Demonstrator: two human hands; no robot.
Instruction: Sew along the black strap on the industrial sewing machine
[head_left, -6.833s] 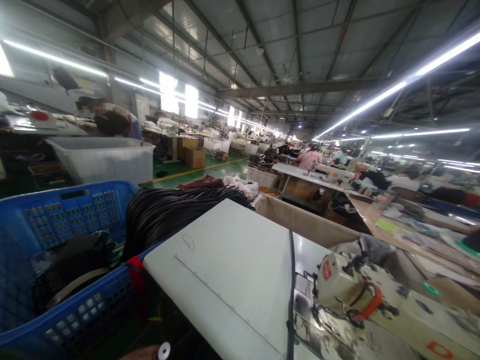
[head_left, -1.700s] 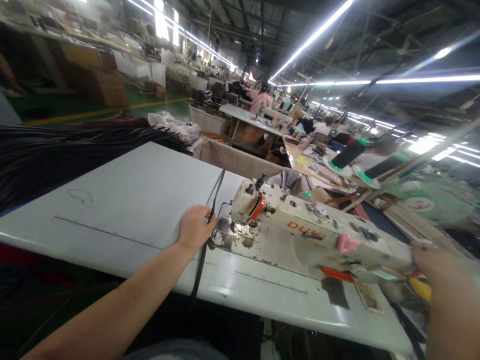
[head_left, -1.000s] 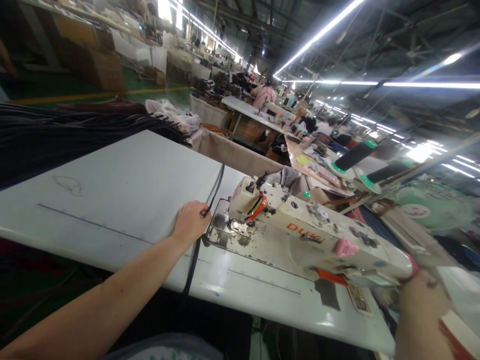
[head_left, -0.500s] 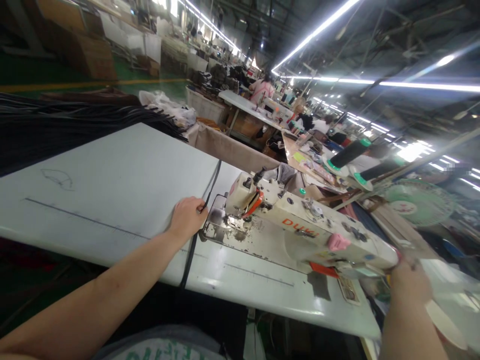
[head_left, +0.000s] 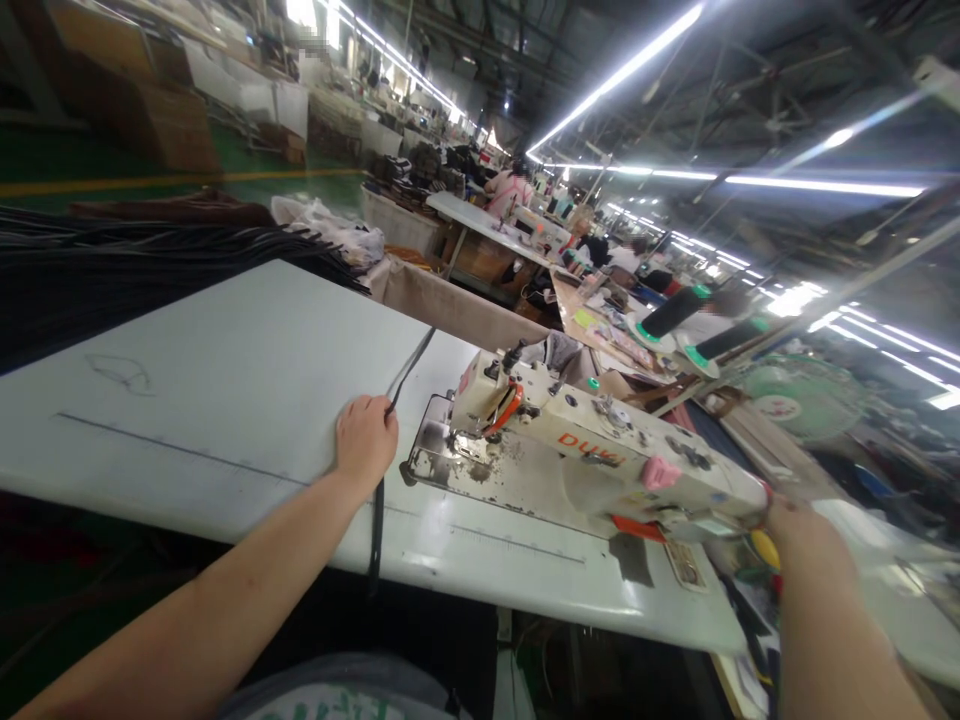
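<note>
My left hand [head_left: 366, 438] is closed on a narrow black strap [head_left: 412, 362], just left of the needle area of a white sewing machine [head_left: 592, 440]. One part of the strap runs from the fingers toward the table's far edge; another part hangs over the near edge below the hand. The strap lies apart from the metal needle plate [head_left: 435, 440]. At the machine's right end, my right hand [head_left: 802, 525] is wrapped against the handwheel, its fingers partly hidden behind the machine.
A pale sewing table [head_left: 247, 350] carries printed ruler marks. Many black strips [head_left: 165, 250] are heaped along its far left side. Beyond the table is a fabric-lined bin [head_left: 457, 300]. Black thread cones [head_left: 675, 312] and a green fan [head_left: 802, 395] stand to the right. Other people work farther back.
My left hand has shifted slightly left with the strap, away from the needle plate. My right hand stays at the machine's right end. The camera view has shifted a little.
</note>
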